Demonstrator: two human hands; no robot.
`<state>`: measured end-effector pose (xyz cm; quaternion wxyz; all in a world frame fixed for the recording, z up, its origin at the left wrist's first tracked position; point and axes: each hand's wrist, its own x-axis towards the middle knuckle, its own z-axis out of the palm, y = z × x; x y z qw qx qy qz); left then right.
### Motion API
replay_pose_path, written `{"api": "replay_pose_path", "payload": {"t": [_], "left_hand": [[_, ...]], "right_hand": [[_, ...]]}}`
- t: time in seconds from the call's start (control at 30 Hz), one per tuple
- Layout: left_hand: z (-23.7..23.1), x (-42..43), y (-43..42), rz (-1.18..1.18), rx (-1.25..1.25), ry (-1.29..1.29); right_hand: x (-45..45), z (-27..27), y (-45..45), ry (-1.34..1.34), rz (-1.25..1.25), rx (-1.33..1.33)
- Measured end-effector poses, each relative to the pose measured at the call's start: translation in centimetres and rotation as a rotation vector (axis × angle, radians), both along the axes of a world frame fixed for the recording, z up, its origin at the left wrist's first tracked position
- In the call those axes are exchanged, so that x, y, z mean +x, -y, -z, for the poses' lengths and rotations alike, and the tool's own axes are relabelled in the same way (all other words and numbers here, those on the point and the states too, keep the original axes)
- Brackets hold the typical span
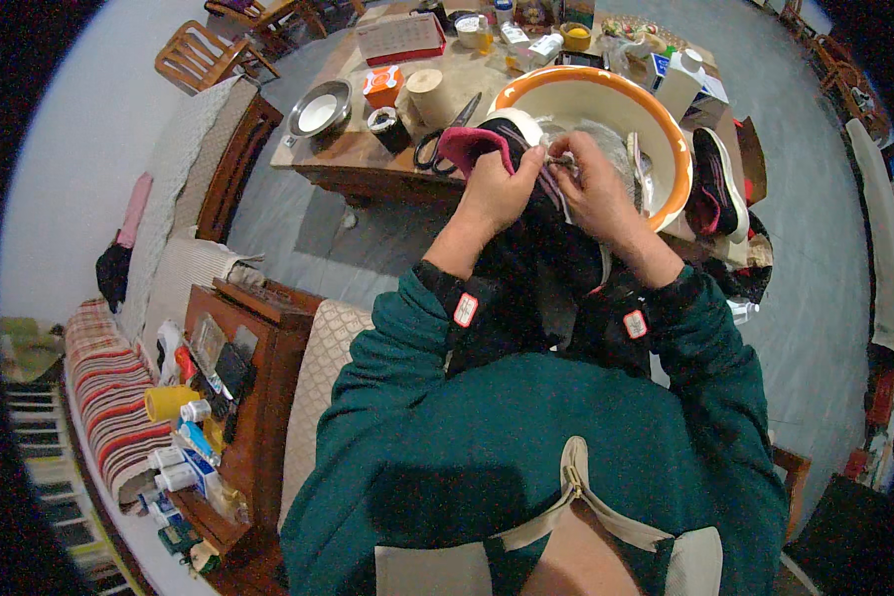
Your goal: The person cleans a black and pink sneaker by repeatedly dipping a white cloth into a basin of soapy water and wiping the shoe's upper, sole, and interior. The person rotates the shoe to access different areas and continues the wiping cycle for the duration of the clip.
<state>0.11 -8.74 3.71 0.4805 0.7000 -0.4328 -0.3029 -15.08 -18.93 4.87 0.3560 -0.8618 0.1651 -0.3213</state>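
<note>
My left hand (498,186) grips a black shoe with a pink lining (471,143) and a white sole, its thumb and fingers at the opening. My right hand (592,179) pinches a small greyish piece, too small to name, against the shoe's side, close to my left thumb. Behind and right of the shoe stands a cream basin with an orange rim (674,123); greyish translucent material and a white-edged item lie in it. A second black shoe (717,185) rests right of the basin. Black-handled scissors (458,123) lie left of the held shoe.
The wooden table (387,175) also bears a metal bowl (320,109), a dark-sided jar (389,130), a beige roll (428,97), an orange box (383,85), a desk calendar (401,39) and a white bottle (682,83). A wooden cabinet (268,395) with several bottles stands at my left.
</note>
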Motion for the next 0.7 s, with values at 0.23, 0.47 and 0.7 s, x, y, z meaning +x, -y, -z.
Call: {"api": "replay_pose_path", "payload": {"t": [0.23,0.47,0.7], "left_hand": [[-0.4,-0.7,-1.3,-0.013,-0.362,-0.810],[0.3,-3.7,-1.8,0.126,-0.315,-0.399],[-1.6,-3.1,-2.1,-0.063,-0.621,-0.953]], "right_hand": [[-1.2,-0.5,-0.4,0.102,-0.094,-0.072],[1.3,-2.0,1.5,0.161,0.181,-0.183],[-0.9,-1.9,-1.0,0.098,-0.123,-0.099]]}}
